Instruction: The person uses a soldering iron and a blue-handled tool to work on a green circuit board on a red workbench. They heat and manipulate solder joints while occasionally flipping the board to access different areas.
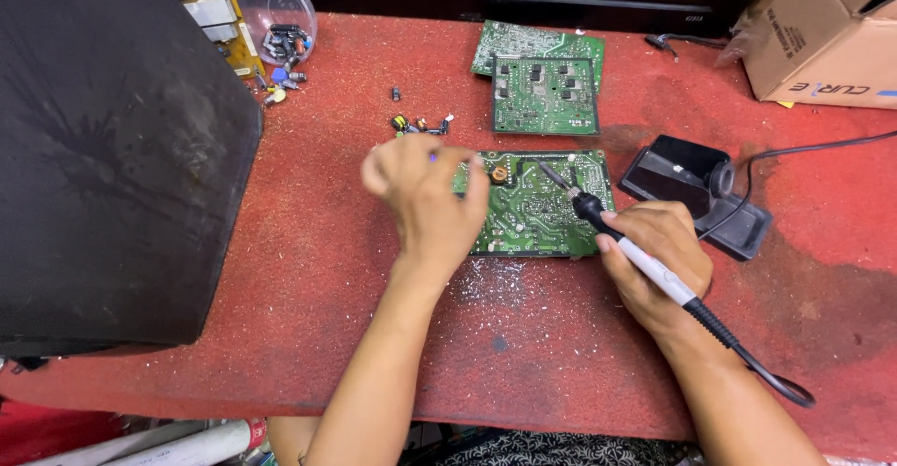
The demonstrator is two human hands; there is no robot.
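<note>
While the right hand (654, 256) is gripping the soldering iron (612, 233) pen-style, tip angling onto the green circuit board (537, 209) mid-surface, the left hand (425, 200) is loosely curled, pinning the board's left edge steady.

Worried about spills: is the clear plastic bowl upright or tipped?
Tipped. The clear bowl lies on its side, mouth facing the table, with small components spilling from it onto the red surface.

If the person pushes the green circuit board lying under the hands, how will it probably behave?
The flat green circuit board probably stays stiff and slides rather than bends. The rough red table mat may resist sliding. Its small mounted parts look fragile, so the left hand near its edge should likely push gently.
</note>
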